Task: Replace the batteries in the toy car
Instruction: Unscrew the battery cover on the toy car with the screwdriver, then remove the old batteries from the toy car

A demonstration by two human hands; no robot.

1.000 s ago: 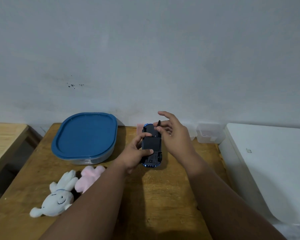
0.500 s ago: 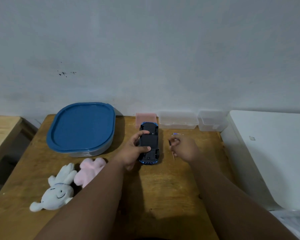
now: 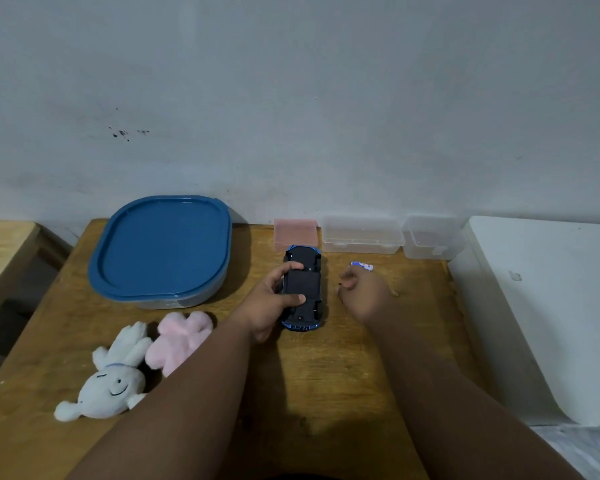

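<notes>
The blue toy car (image 3: 305, 285) lies upside down on the wooden table (image 3: 326, 382), its black underside facing up. My left hand (image 3: 272, 304) grips it from the left, thumb and fingers across the black belly panel. Just right of the car, my right hand (image 3: 365, 295) rests low on the table with curled fingers; a thin dark tool tip pokes out at its left edge. The rest of that tool is hidden inside the fist. A small blue-and-white battery (image 3: 362, 265) lies on the table just beyond my right hand.
A large container with a blue lid (image 3: 163, 247) stands at the back left. A pink box (image 3: 295, 232) and two clear plastic boxes (image 3: 361, 234) (image 3: 432, 239) line the wall. A white plush (image 3: 111, 382) and a pink plush (image 3: 181, 336) lie front left. A white unit (image 3: 551, 306) borders the table's right edge.
My right hand has left the car's underside, moved right and come down to the table with its fingers closed. My left hand stays on the car.
</notes>
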